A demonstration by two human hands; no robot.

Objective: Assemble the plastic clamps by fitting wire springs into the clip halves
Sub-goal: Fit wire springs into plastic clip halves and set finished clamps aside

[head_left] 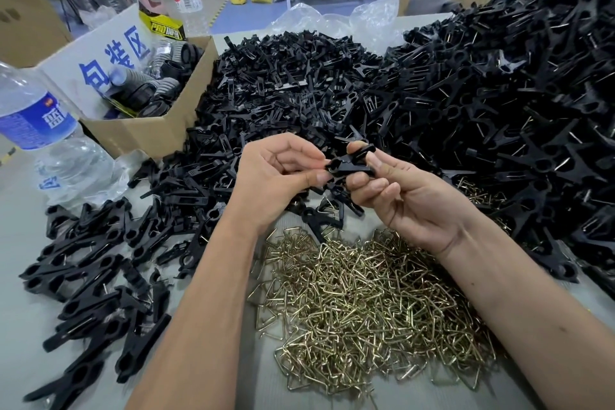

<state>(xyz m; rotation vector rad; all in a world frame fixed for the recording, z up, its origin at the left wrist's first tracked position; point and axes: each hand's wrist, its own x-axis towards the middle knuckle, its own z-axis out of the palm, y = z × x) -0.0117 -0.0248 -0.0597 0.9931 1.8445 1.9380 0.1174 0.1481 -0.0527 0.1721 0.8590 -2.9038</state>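
While both hands meet above the heap of brass-coloured bent wire springs, left hand pinches the black plastic clamp at its left end — right hand grips its right end; long axis roughly left-right, slightly tilted.

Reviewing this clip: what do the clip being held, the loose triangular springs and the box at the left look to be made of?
Clip: black moulded plastic, semi-gloss highlights. Springs: bent metal wire, shiny brassy-gold, probably plated. Box: brown corrugated cardboard, matte, folded flaps.
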